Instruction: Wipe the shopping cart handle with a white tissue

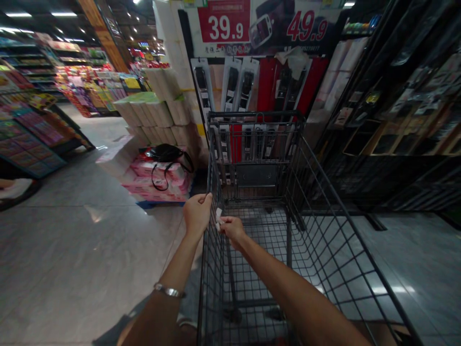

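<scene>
Right hand point(233, 231) pinching small white tissue-like wad point(218, 216) at left side of dark metal-wire shopping cart point(237, 114). Left hand point(197, 212) curled at rim point(209, 168), grip unclear. Wad: probably light, soft, tearable; pinch bunched middle.

- A shopping cart point(268, 226) of dark metal wire, upright on the floor, long and deep, its far end turned toward a display
- Its sides are an open grid of thin bars topped by thicker rails, and the floor shows through the mesh of its bottom
- A solid dark panel point(256, 175) sits in the cart's far end, below the top bar
- A small white wipe point(218, 219), crumpled and pinched in the right hand point(233, 231), lies against the inside of the cart's left wall, below the rail
</scene>
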### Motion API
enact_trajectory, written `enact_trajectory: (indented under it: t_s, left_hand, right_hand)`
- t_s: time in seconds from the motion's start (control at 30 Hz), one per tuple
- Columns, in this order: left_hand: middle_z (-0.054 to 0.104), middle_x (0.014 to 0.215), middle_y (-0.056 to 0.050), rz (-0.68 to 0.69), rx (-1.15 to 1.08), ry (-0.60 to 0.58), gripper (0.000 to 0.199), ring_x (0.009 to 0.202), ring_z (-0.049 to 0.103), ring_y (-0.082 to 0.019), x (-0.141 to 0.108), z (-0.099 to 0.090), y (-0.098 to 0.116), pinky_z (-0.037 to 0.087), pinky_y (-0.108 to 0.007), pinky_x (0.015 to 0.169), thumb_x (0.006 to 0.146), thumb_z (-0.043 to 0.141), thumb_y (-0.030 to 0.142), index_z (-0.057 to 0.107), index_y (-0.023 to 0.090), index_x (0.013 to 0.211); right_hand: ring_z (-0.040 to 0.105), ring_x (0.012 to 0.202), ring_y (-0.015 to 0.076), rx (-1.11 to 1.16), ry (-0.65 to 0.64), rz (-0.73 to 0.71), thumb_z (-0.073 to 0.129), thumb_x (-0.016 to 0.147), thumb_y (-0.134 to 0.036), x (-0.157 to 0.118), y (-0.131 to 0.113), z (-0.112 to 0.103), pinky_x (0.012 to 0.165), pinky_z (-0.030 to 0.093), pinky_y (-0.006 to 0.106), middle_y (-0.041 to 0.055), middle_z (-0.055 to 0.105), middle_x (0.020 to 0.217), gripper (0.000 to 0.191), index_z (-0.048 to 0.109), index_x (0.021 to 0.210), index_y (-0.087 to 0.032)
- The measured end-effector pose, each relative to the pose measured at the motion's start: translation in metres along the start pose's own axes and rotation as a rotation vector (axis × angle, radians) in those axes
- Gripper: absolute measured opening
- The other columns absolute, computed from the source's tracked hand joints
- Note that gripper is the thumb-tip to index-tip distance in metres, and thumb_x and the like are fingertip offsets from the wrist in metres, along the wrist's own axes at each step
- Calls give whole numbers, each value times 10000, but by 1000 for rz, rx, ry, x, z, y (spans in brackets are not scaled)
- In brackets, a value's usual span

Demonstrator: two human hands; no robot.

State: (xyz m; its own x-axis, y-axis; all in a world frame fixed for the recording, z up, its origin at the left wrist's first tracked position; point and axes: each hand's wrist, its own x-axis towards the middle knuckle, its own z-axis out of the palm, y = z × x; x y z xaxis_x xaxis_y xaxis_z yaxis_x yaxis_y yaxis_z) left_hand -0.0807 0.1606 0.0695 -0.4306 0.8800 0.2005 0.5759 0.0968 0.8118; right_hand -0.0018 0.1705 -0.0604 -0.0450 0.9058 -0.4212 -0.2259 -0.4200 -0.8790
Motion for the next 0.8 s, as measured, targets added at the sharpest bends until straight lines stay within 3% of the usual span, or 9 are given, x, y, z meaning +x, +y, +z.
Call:
enact_trajectory:
  t_s: [0.3,0.43,0.63,0.8]
  left_hand:
    - [587,548,-3,0,55,3,294,548,519,-146,3,1,-3,338,-247,531,722,486,410,634,180,617]
    - [614,594,-14,-2,91,-8,329,571,527,-149,5,3,-7,327,-248,531,732,467,434,661,176,672]
    - [627,627,-22,2,162,-50,347,619,547,-160,5,2,-8,315,-250,546,751,445,437,675,180,709]
    - [616,616,-26,16,206,-135,362,599,532,-159,11,-6,-6,295,-256,538,754,446,438,674,162,697]
  right_hand:
    - [620,638,148,-45,-145,-92,709,478,-98,-29,-23,2,603,451,236,-9,689,624,258,713,733,-138]
    - [573,551,125,-59,-150,-104,747,464,-152,-41,-27,-4,562,431,237,-23,650,551,217,706,676,-131]
    - [503,466,90,-99,-197,-51,672,486,-102,-55,-42,-12,502,392,210,-48,594,498,135,662,617,-136]
    - [517,514,105,-289,-134,-163,605,499,-83,-62,-60,-19,492,377,200,-41,597,542,136,625,614,-152]
